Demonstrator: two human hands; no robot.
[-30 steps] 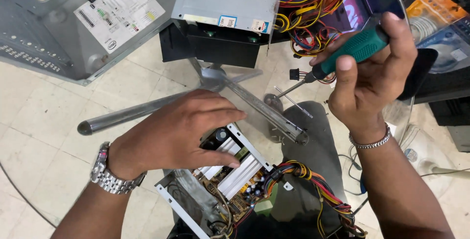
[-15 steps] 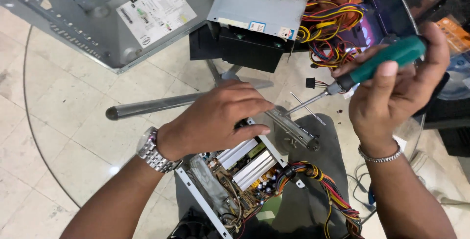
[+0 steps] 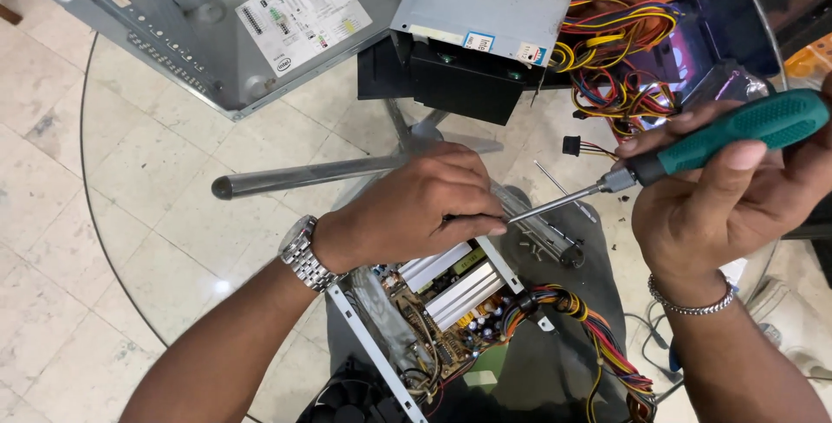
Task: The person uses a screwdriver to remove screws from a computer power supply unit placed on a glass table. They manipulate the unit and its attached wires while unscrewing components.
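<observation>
The opened power supply (image 3: 451, 310) sits on the glass table (image 3: 130, 215) just below my left hand (image 3: 416, 206), its heat sinks, circuit board and coloured wire bundle exposed. My left hand clasps its upper edge. My right hand (image 3: 719, 198) grips the green-handled screwdriver (image 3: 685, 154), tip beside my left fingertips. Judged step: seating the tip; next move calls for alignment.

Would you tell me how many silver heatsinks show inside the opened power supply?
2: one silver heatsink just below the left hand, another beside it nearer the coloured wires. Others may be hidden.
</observation>
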